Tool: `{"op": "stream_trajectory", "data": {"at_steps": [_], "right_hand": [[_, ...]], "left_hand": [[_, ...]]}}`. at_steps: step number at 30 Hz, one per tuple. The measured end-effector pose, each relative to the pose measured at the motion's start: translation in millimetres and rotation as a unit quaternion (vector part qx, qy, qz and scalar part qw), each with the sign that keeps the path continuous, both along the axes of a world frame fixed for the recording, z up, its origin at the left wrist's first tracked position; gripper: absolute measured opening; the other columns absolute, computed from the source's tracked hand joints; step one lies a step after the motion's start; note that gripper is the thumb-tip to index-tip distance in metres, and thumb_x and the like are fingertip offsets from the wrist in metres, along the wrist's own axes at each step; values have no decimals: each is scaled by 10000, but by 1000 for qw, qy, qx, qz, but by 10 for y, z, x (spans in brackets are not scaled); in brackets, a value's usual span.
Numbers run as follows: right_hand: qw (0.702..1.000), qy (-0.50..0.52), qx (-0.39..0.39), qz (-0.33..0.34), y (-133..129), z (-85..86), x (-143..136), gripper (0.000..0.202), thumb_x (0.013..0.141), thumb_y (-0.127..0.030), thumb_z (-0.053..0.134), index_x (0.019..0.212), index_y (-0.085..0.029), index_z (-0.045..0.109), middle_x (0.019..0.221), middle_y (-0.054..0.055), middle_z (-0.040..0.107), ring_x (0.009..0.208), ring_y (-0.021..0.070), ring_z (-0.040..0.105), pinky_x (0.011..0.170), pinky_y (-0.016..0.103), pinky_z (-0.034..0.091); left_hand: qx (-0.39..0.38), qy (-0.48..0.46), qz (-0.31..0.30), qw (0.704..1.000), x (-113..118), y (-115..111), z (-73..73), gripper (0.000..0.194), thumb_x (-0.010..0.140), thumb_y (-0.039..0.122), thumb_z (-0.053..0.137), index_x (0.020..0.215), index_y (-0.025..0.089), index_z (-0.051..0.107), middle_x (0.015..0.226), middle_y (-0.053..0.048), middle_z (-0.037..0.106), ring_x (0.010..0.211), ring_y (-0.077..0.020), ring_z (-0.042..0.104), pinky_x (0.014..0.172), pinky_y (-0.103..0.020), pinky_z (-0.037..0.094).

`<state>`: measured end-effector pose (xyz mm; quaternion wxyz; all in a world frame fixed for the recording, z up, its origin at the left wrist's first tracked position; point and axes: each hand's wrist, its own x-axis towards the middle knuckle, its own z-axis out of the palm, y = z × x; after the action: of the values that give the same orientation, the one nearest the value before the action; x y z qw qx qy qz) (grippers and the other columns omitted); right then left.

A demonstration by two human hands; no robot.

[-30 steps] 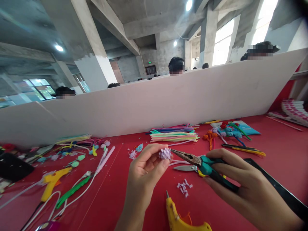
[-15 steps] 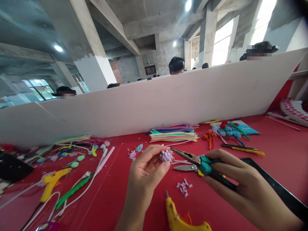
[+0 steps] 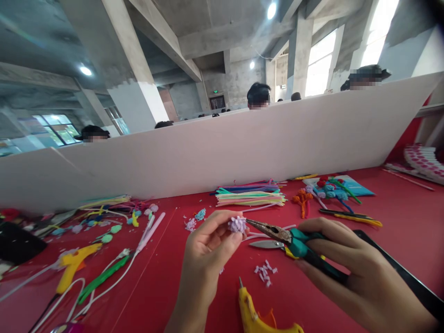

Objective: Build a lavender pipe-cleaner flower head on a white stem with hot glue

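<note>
Between the thumb and fingers of my left hand is a small lilac ball covered in short fuzzy pieces. My right hand is wrapped round needle-nose pliers with green and black handles. The tips of the pliers are at the right side of the ball; I cannot tell whether they grip a piece. Scissors with yellow handles lie behind the pliers, partly hidden. Below them is a small pile of cut lilac pieces. A yellow glue gun lies at the front edge of view.
Pipe cleaners lie in a bundle by the white partition. Another yellow glue gun, cords and a green tool are at left. Finished-looking fuzzy flowers, tweezers and a black tray-like object are at right.
The plier tips have shifted slightly down, from the ball's upper right to its right side. The ball and my left hand have moved slightly left.
</note>
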<state>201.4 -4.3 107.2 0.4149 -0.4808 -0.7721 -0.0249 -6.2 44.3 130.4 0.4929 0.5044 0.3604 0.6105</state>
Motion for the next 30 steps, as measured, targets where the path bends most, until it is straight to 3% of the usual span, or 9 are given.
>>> {"op": "stream_trajectory", "data": {"at_steps": [6, 13, 22, 30], "right_hand": [[1000, -3, 1, -1, 7, 19, -16, 136, 850, -299, 599, 755, -215, 649, 938, 60, 624, 780, 168, 623, 638, 261, 538], [1000, 3, -3, 11, 14, 10, -30, 199, 854, -278, 583, 673, -199, 610, 897, 66, 632, 761, 167, 631, 617, 244, 539], [1000, -8, 2, 13, 12, 2, -27, 212, 866, -282, 574, 675, -198, 608, 904, 73, 635, 752, 165, 624, 614, 250, 534], [991, -74, 108, -40, 23, -78, -32, 92, 831, -216, 587, 832, -193, 676, 973, 91, 645, 776, 198, 615, 691, 348, 488]], "left_hand": [[-7, 4, 16, 1000, 18, -21, 3, 190, 655, 182, 709, 841, 196, 745, 828, -40, 704, 760, -160, 658, 727, -246, 535], [8, 22, -20, 1000, -50, 29, -35, 204, 654, 183, 740, 856, 205, 757, 843, -43, 703, 761, -157, 658, 701, -228, 543], [8, 16, 6, 1000, -2, -5, -8, 194, 645, 170, 733, 835, 199, 753, 857, -41, 696, 769, -152, 651, 701, -217, 547], [7, 34, 18, 999, 21, -5, -21, 187, 648, 194, 741, 834, 202, 750, 879, -44, 707, 773, -155, 657, 715, -229, 544]]}}
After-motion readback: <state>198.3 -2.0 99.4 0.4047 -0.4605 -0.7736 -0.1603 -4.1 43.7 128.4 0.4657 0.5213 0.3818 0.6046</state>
